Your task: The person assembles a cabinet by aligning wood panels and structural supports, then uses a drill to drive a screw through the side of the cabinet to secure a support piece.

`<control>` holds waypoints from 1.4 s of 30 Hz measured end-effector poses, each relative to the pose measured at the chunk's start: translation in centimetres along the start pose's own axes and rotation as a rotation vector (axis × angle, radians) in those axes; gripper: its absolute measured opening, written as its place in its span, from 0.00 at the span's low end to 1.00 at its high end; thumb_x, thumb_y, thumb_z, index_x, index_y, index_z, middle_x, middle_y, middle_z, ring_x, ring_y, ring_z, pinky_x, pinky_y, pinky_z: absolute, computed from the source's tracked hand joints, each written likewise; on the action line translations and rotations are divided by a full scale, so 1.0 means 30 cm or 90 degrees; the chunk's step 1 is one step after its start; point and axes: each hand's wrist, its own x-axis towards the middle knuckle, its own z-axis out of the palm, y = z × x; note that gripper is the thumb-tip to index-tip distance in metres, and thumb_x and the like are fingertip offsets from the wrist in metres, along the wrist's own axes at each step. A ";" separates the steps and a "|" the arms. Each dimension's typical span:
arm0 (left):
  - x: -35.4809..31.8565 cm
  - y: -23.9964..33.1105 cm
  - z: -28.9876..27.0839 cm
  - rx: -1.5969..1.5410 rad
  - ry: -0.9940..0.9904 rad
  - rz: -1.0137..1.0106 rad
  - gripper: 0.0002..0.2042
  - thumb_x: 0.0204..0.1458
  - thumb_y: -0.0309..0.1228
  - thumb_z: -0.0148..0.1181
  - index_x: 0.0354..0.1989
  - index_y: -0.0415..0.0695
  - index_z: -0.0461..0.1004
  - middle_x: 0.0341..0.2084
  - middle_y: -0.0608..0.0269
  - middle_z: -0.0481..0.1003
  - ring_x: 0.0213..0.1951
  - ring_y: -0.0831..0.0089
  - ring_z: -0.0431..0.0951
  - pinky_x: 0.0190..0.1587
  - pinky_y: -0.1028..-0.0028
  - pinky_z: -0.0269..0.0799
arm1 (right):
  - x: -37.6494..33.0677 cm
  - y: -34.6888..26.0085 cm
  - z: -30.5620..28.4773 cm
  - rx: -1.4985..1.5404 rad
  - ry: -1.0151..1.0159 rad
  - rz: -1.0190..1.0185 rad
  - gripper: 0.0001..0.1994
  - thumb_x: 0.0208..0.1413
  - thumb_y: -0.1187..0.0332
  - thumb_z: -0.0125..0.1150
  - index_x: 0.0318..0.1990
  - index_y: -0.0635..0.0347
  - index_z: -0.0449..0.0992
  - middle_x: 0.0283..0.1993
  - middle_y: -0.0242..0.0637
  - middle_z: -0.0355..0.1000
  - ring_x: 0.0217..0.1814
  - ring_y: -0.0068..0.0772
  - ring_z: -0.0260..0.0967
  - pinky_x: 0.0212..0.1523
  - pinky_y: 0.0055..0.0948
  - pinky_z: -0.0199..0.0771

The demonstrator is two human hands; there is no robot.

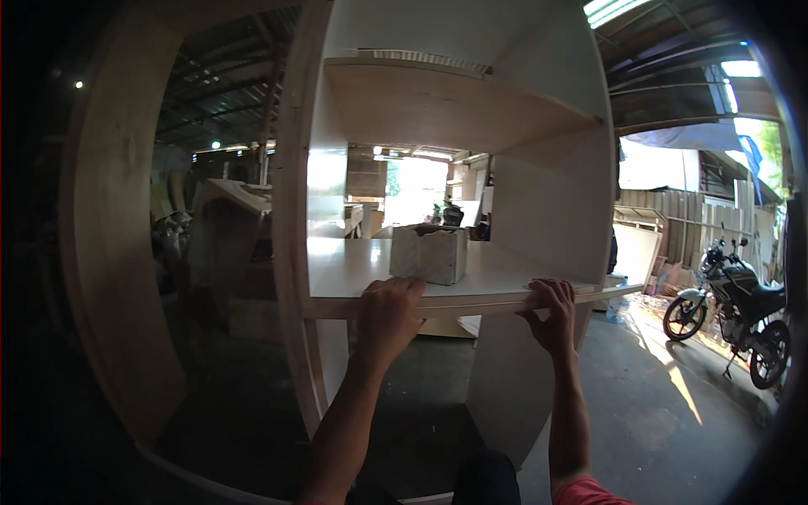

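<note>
A long thin pale strip (475, 309) runs along the front edge of the white shelf (345, 269) and sticks out past the cabinet's right side panel. My left hand (389, 316) is closed over this strip and the shelf edge, left of centre. Farther right, my right hand (551, 311) pinches the same strip, fingers on top and thumb below. Just behind my left hand, a worn, open-topped box (429, 255) with a ragged rim rests on the shelf. My fingertips are partly hidden behind the edge.
The tall cabinet frame stands before me, with an upper shelf (446, 105) above and a side panel (547, 202) at right. Another wooden frame (118, 227) rises on the left. A motorcycle (732, 303) is parked on the concrete floor (623, 404) at right.
</note>
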 end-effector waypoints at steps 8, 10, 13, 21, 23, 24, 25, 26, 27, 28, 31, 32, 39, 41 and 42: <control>-0.006 0.003 -0.009 0.028 -0.028 -0.020 0.22 0.34 0.29 0.76 0.41 0.45 0.77 0.34 0.58 0.79 0.39 0.57 0.81 0.46 0.60 0.74 | 0.005 -0.015 -0.005 0.000 -0.015 0.000 0.29 0.32 0.67 0.80 0.47 0.56 0.75 0.49 0.37 0.76 0.53 0.45 0.71 0.61 0.47 0.63; -0.006 0.002 -0.017 0.021 -0.038 -0.014 0.22 0.34 0.30 0.76 0.41 0.45 0.76 0.35 0.59 0.79 0.39 0.58 0.81 0.46 0.61 0.74 | 0.006 -0.020 -0.002 -0.011 -0.013 0.002 0.29 0.33 0.68 0.80 0.48 0.56 0.75 0.49 0.37 0.76 0.54 0.45 0.71 0.61 0.47 0.63; -0.011 -0.002 -0.018 0.029 -0.032 -0.012 0.22 0.34 0.30 0.77 0.41 0.45 0.76 0.35 0.59 0.79 0.40 0.58 0.80 0.46 0.61 0.74 | 0.003 -0.021 0.010 -0.008 -0.016 0.013 0.29 0.33 0.68 0.80 0.48 0.56 0.75 0.49 0.37 0.76 0.54 0.46 0.71 0.61 0.46 0.62; -0.004 0.001 -0.011 0.028 -0.041 -0.010 0.23 0.34 0.31 0.77 0.41 0.45 0.76 0.36 0.60 0.79 0.40 0.59 0.80 0.47 0.61 0.74 | 0.007 -0.024 -0.003 -0.013 -0.019 0.013 0.29 0.33 0.68 0.80 0.48 0.56 0.75 0.49 0.38 0.76 0.54 0.46 0.71 0.61 0.46 0.62; -0.005 -0.001 -0.009 0.030 -0.037 -0.007 0.23 0.34 0.31 0.77 0.41 0.45 0.76 0.36 0.60 0.79 0.40 0.59 0.80 0.47 0.61 0.74 | 0.006 -0.022 0.004 -0.013 -0.019 0.014 0.29 0.33 0.68 0.80 0.48 0.56 0.75 0.49 0.38 0.76 0.54 0.46 0.71 0.61 0.46 0.62; -0.006 0.003 -0.016 0.040 -0.028 -0.003 0.20 0.35 0.30 0.76 0.38 0.45 0.75 0.35 0.61 0.79 0.40 0.62 0.81 0.46 0.62 0.74 | 0.006 -0.021 0.006 -0.015 -0.020 0.015 0.29 0.33 0.68 0.80 0.48 0.56 0.75 0.49 0.37 0.76 0.54 0.46 0.71 0.61 0.46 0.62; -0.003 0.009 -0.019 0.048 -0.019 0.002 0.17 0.35 0.29 0.75 0.34 0.45 0.74 0.33 0.62 0.79 0.40 0.64 0.81 0.45 0.64 0.74 | 0.005 -0.018 0.005 -0.019 -0.022 0.016 0.29 0.33 0.67 0.80 0.48 0.56 0.75 0.49 0.37 0.76 0.54 0.47 0.71 0.60 0.46 0.62; -0.003 0.008 -0.019 0.047 -0.019 0.003 0.17 0.35 0.29 0.75 0.34 0.45 0.74 0.33 0.62 0.79 0.40 0.64 0.81 0.45 0.64 0.74 | 0.006 -0.020 0.004 -0.020 -0.020 0.016 0.29 0.33 0.67 0.80 0.48 0.56 0.75 0.49 0.37 0.76 0.54 0.47 0.71 0.60 0.46 0.62; -0.004 0.007 -0.017 0.048 -0.018 0.001 0.17 0.35 0.29 0.75 0.35 0.44 0.74 0.33 0.62 0.79 0.40 0.64 0.81 0.46 0.64 0.74 | 0.006 -0.022 0.004 -0.017 -0.019 0.016 0.29 0.33 0.67 0.80 0.48 0.56 0.75 0.49 0.37 0.76 0.54 0.47 0.71 0.60 0.47 0.63; -0.005 0.006 -0.015 0.049 -0.017 -0.001 0.18 0.35 0.29 0.75 0.35 0.44 0.74 0.33 0.62 0.79 0.40 0.64 0.81 0.46 0.64 0.74 | 0.006 -0.022 0.003 -0.013 -0.018 0.016 0.29 0.33 0.67 0.80 0.48 0.56 0.75 0.49 0.37 0.76 0.54 0.47 0.71 0.60 0.47 0.63; -0.007 0.001 -0.010 0.035 -0.020 0.003 0.18 0.35 0.29 0.76 0.35 0.44 0.74 0.33 0.62 0.79 0.40 0.64 0.81 0.46 0.64 0.74 | 0.002 -0.020 0.004 -0.014 -0.017 0.015 0.29 0.33 0.68 0.80 0.48 0.56 0.75 0.49 0.37 0.76 0.53 0.47 0.71 0.61 0.47 0.63; -0.007 -0.001 -0.009 0.035 -0.020 0.004 0.18 0.35 0.29 0.76 0.35 0.44 0.74 0.33 0.62 0.79 0.40 0.64 0.81 0.46 0.64 0.74 | 0.003 -0.021 0.003 -0.015 -0.017 0.015 0.29 0.33 0.68 0.80 0.48 0.56 0.75 0.49 0.37 0.76 0.53 0.47 0.71 0.61 0.47 0.63; -0.007 -0.004 -0.010 0.030 -0.045 -0.011 0.23 0.34 0.31 0.78 0.40 0.45 0.75 0.36 0.60 0.79 0.40 0.60 0.81 0.47 0.62 0.73 | 0.003 -0.017 0.006 -0.022 -0.019 0.011 0.29 0.33 0.68 0.80 0.48 0.56 0.75 0.49 0.37 0.76 0.54 0.47 0.70 0.60 0.46 0.64; -0.006 -0.005 -0.009 0.027 -0.041 -0.008 0.23 0.34 0.31 0.78 0.40 0.45 0.75 0.36 0.60 0.79 0.40 0.60 0.81 0.47 0.62 0.73 | 0.004 -0.018 0.003 -0.019 -0.019 0.011 0.29 0.33 0.68 0.80 0.48 0.56 0.75 0.49 0.37 0.76 0.54 0.47 0.70 0.60 0.46 0.64; -0.005 -0.005 -0.007 0.027 -0.044 -0.008 0.23 0.34 0.31 0.78 0.40 0.45 0.75 0.36 0.60 0.79 0.40 0.60 0.81 0.47 0.61 0.73 | 0.006 -0.021 0.000 -0.023 -0.018 0.008 0.29 0.33 0.68 0.80 0.48 0.56 0.75 0.49 0.37 0.76 0.54 0.47 0.70 0.59 0.45 0.64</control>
